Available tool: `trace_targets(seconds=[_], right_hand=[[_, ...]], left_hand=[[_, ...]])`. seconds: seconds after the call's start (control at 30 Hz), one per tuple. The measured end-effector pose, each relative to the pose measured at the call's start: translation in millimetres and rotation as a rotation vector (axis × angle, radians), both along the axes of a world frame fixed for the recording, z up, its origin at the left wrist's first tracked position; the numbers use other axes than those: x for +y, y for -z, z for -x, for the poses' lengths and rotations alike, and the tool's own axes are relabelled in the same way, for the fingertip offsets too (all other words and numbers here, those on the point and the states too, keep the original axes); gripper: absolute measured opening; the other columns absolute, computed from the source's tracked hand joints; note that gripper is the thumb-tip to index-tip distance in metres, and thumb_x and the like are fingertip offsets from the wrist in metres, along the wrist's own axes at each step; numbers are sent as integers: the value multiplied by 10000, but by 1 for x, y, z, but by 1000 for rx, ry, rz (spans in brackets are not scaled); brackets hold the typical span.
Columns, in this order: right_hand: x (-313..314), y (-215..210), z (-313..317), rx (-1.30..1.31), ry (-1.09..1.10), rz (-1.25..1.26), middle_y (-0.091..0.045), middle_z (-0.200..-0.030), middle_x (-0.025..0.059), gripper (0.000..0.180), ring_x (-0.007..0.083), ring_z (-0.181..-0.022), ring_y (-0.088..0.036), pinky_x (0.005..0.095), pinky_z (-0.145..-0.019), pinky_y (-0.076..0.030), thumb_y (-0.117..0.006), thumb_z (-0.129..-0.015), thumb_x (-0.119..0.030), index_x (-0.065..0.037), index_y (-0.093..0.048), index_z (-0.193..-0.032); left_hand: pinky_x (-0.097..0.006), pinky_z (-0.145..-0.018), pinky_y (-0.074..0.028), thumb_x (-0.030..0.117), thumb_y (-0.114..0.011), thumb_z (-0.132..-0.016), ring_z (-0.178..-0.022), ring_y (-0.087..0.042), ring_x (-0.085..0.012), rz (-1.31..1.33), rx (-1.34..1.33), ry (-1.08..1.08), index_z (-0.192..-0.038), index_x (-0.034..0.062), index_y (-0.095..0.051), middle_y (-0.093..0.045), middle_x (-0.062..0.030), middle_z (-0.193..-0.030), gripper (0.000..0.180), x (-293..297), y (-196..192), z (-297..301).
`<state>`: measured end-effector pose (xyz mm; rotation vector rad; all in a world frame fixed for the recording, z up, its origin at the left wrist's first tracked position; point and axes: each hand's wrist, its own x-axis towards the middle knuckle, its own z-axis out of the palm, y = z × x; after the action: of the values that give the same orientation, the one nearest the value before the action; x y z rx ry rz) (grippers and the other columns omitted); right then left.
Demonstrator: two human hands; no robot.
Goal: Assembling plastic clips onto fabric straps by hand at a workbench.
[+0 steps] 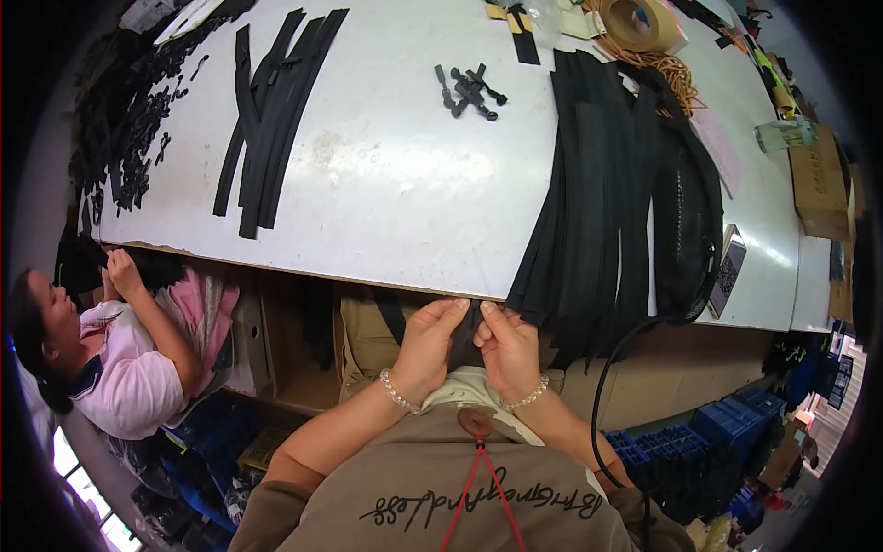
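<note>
Pinching one black zipper strip (467,324) between them at the tabletop (395,175) edge, the left hand (425,350) and right hand (508,348) each held a clenched grip (its length hung downward, midway between both).

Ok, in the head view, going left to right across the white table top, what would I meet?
Heap of small black parts → fanned black zipper strips → small cluster of black zipper pulls → big pile of black strips hanging over the table edge → cardboard box.
</note>
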<state>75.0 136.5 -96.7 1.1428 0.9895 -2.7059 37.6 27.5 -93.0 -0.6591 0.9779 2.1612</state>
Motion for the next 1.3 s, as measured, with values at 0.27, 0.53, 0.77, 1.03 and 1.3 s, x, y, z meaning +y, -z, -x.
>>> trace_targets(seconds=[0.27,0.53,0.77,1.03,1.3], right_hand=[[10,-6,-14,118,-162,-30,-547,-841,50,43,119,-671,-543,270,-639,-495,-543,-869,-8,-2,-560,-908],[10,-15,-22,562,-140,-421,-516,-975,90,117,126,-796,-564,243,-732,-504,-568,-811,91,44,-566,-918],[9,-18,-23,607,-148,-501,-505,-987,94,135,117,-872,-534,249,-762,-506,-566,-806,102,33,-574,-922],[8,-14,-17,196,-241,-337,-546,-798,44,83,83,-684,-548,217,-619,-478,-557,-840,47,36,-552,-922],[9,-4,-6,-3,-102,53,-538,-718,28,80,115,-600,-516,272,-557,-439,-579,-853,-48,-4,-546,-911]], left_hand=[[-208,-683,-474,-17,-647,-793,-751,-565,-64,247,452,171,-918,-29,-636,-642,-47,-850,126,-22,-14,-5],[-268,-704,-477,-64,-676,-722,-790,-589,-158,355,972,181,-836,3,-661,-655,-68,-825,133,-29,-16,-4],[-274,-709,-476,-77,-681,-695,-802,-590,-174,395,1037,168,-808,19,-665,-655,-67,-813,149,-31,-19,-4],[-211,-629,-502,-10,-648,-788,-703,-590,-97,326,425,244,-864,-24,-632,-633,-53,-813,79,-30,-10,-3],[-201,-556,-505,77,-644,-819,-660,-578,-69,387,278,303,-885,-18,-639,-634,-40,-790,116,-20,-2,11]])
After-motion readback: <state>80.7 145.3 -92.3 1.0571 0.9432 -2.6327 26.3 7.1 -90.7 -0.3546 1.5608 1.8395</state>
